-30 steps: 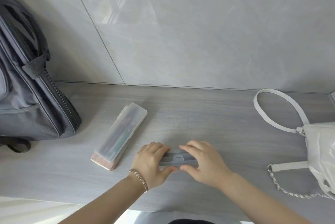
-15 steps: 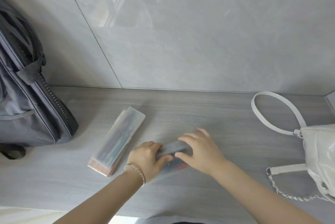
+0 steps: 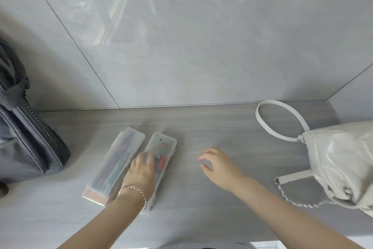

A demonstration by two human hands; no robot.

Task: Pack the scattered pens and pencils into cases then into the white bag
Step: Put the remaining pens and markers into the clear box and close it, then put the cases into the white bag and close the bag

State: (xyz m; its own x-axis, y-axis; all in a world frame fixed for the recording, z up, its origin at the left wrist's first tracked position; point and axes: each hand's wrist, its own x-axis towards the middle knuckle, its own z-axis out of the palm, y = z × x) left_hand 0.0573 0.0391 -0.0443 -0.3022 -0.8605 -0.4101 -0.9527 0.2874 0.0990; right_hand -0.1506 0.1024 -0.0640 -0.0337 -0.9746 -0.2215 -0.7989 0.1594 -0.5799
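Two frosted clear plastic pencil cases lie side by side on the grey counter, both closed with pens dimly visible inside. The left case (image 3: 117, 160) rests on a pinkish base. The right case (image 3: 161, 148) lies under my left hand (image 3: 141, 172), which presses flat on its near half. My right hand (image 3: 218, 166) hovers just over the bare counter to the right, fingers loosely curled and holding nothing. The white bag (image 3: 341, 160) lies at the right edge with its loop handle (image 3: 280, 119) toward the wall.
A dark grey backpack (image 3: 26, 144) leans against the tiled wall at the far left. The white bag's chain strap (image 3: 298, 202) trails on the counter near its front. The counter's front edge runs along the bottom of the view.
Both hands held the second case crosswise in the middle; now it lies turned lengthwise beside the first case under my left hand. My right hand has let go and moved right.
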